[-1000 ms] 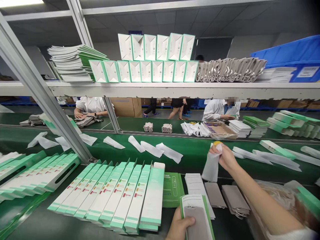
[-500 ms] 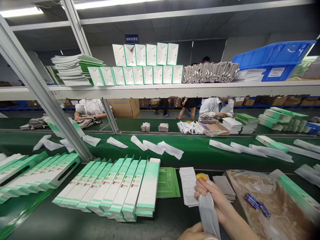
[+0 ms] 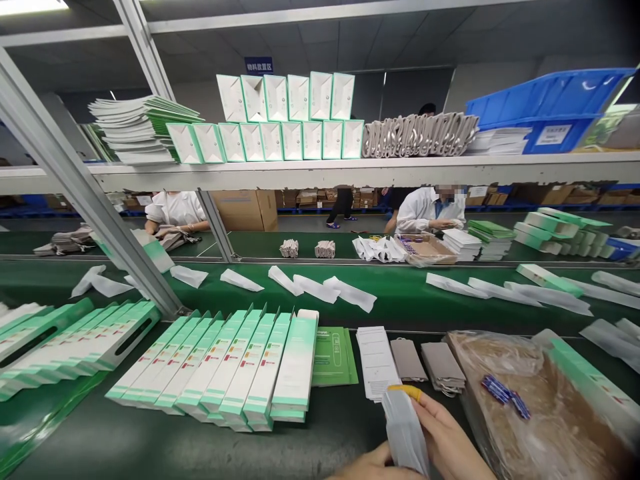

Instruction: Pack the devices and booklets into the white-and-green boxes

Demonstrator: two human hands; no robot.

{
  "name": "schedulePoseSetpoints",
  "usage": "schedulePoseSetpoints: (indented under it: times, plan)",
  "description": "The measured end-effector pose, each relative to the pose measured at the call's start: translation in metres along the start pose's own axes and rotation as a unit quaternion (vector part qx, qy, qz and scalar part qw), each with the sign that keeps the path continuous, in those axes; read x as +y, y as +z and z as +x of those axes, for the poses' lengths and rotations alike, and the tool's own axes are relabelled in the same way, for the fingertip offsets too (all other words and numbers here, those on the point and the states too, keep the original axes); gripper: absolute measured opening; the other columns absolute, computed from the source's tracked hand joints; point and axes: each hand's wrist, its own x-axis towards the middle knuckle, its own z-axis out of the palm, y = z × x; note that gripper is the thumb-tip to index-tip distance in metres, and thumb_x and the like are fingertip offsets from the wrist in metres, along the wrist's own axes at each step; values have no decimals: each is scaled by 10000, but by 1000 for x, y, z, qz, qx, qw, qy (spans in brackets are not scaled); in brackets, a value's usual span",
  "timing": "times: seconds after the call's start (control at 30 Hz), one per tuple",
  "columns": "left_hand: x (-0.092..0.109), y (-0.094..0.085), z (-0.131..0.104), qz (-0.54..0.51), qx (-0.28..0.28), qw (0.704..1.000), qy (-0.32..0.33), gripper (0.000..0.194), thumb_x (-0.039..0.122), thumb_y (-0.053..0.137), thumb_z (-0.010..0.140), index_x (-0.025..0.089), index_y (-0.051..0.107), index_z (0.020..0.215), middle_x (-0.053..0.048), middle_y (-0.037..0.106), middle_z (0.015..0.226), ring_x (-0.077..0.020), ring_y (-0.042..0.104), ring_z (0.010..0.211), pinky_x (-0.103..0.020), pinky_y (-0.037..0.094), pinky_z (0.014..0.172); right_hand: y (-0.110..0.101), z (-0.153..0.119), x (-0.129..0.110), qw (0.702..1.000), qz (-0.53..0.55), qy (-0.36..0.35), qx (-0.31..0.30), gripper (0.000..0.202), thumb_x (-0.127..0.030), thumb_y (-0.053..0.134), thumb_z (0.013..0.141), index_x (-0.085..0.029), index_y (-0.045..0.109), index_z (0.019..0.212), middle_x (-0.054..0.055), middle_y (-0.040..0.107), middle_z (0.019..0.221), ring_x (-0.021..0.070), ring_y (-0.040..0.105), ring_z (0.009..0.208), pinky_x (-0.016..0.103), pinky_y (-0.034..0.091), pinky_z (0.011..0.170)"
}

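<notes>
Two bare hands meet at the front of a dark workbench (image 3: 210,453) around a white sleeve (image 3: 406,430), which stands at a tilt near the bottom edge of the view. The right hand (image 3: 445,430), a yellow cover (image 3: 411,392) on one finger, pinches the sleeve along its right side and upper end; the left hand (image 3: 377,463) meets it low on the left, though whether those fingers close on it cannot be told. The sleeve looks light, thin and limp, apt to crease, slide or tear if tugged; a gentle hold on both long edges, with a fingertip at the upper end, should suit it best. Just beyond lie white leaflets (image 3: 376,363) and grey folded pouches (image 3: 408,360), with a plastic-lined brown tray (image 3: 545,373) of blue-wrapped packs (image 3: 495,389) to the right and green booklets (image 3: 333,360) beside leaning cartons (image 3: 295,367) to the left. Farther off, similar loose sleeves (image 3: 316,289) lie along a green belt (image 3: 395,293), and past it a co-worker (image 3: 425,212) in white sits at the far bench.
</notes>
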Motion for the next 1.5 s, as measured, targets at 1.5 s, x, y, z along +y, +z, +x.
schedulePoseSetpoints:
  times: [1.5]
  plan:
    - [-11,-8,-1,-266,317,903,118,644,576,648,827,181,561,1327,-145,629,1327,-329,552,1270,-417,419,1082,41,17,35,972,-172,-158,-26,711,-495,582,891,-275,287,1499,106,317,1566,265,322,1433,450,286,1160]
